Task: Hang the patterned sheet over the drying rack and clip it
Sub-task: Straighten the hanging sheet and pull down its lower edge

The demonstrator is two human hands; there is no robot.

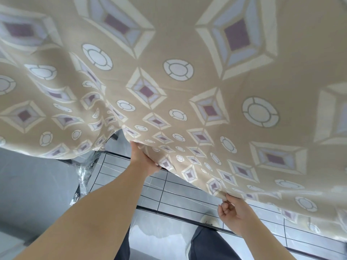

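1. The patterned sheet [178, 72] fills the upper view, raised and billowing above the tiled floor [169, 186]. We judge the hanging step to be in hand, with the cloth being spread or drawn over a support. No clipping has begun.
2. At the dip near the middle of the sheet's lower hem, the left hand [143, 158] grips the edge, arm stretched up, its fingers tucked behind the cloth.
3. Further right along the same hem, the right hand [233, 212] pinches the edge between thumb and forefinger, the other fingers curled in.
4. In our judgement the next move calls for pulling the hem down evenly at both holds, so the sheet falls straight. One hand must then be freed for a clip.
5. Much is hidden:
   - Below the sheet's left hem, a dark bar wrapped in shiny film [84, 173] shows, and we cannot tell whether it belongs to the rack.
   - The rack's rails are covered by the sheet, so we cannot see them.
   - No clips are in view.
   - The sheet's far edges run out of frame on both sides.
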